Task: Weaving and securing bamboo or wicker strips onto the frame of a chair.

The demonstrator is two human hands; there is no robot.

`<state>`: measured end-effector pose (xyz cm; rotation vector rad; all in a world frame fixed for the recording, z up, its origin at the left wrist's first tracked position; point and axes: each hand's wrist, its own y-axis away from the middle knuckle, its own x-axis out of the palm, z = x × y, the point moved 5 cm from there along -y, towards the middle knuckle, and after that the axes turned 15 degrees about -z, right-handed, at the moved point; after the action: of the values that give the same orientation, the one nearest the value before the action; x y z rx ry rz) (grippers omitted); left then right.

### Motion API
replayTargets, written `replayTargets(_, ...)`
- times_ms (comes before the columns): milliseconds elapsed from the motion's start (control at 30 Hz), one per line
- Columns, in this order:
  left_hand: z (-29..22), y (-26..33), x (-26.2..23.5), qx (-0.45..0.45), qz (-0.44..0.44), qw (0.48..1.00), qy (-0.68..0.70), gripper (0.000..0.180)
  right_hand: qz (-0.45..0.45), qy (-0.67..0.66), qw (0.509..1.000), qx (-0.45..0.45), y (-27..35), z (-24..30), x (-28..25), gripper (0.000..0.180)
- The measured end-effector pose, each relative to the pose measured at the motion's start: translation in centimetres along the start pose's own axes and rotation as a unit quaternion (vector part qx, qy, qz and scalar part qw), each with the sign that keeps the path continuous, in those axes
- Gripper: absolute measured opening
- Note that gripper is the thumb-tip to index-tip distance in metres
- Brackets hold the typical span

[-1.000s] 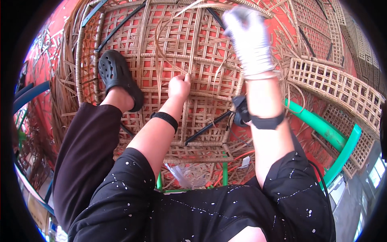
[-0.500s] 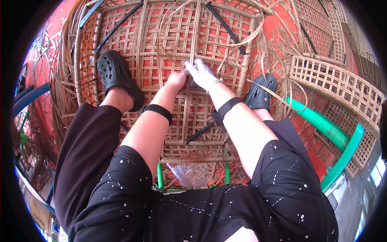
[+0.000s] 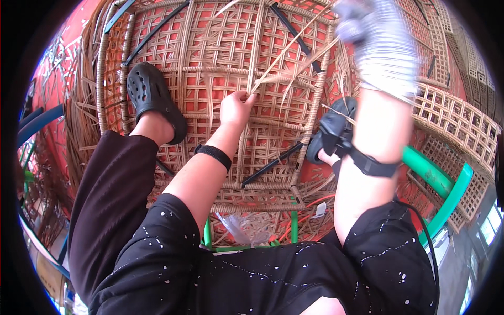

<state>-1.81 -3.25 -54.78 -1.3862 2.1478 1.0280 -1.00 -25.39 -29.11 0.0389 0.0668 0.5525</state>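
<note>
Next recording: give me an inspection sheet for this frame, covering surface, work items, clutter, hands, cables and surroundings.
Surface: large woven rattan lattice panel lying flat, with black bars across it.
Work items: thin pale rattan strips running up and right from the left hand's pinch.
Clutter: loose cane strands at the panel's left edge; clear plastic wrap under the near edge.
Hands: bare left hand pinches the strips against the panel; right hand in a white knit glove raised high, blurred, grip unclear.
Cables: thin black cord by the right sleeve.
Surroundings: black perforated clogs resting on the panel; green metal frame; further lattice panels at right.
</note>
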Motion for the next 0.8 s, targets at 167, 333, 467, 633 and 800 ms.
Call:
replayTargets(167, 0.4, 0.2, 1.3, -0.019, -0.033, 0.998, 0.043, 0.038, 0.010, 0.003, 0.980, -0.199, 0.9, 5.5, 1.2, 0.021)
replayTargets(333, 4.2, -2.6, 3.6, -0.096, -0.013, 0.993, 0.066, 0.035, 0.013, 0.244, 0.924, -0.295, -1.1, -5.5, 1.1, 0.018)
replayTargets(467, 3.7, -1.6, 4.4, -0.282, 0.117, 0.927, 0.217, 0.022, 0.099, 0.230, 0.957, 0.144, 5.7, -21.4, -0.2, 0.026)
replayTargets(633, 3.2, -2.1, 3.3, -0.359, 0.151, 0.899, 0.202, 0.018, -0.012, -0.037, 0.874, 0.484, 11.4, -26.9, 0.1, 0.032)
replayTargets(800, 2.6, -2.1, 3.1, -0.353, 0.185, 0.898, 0.186, 0.017, 0.060, 0.011, 0.912, 0.406, 10.9, -27.6, 1.3, 0.030)
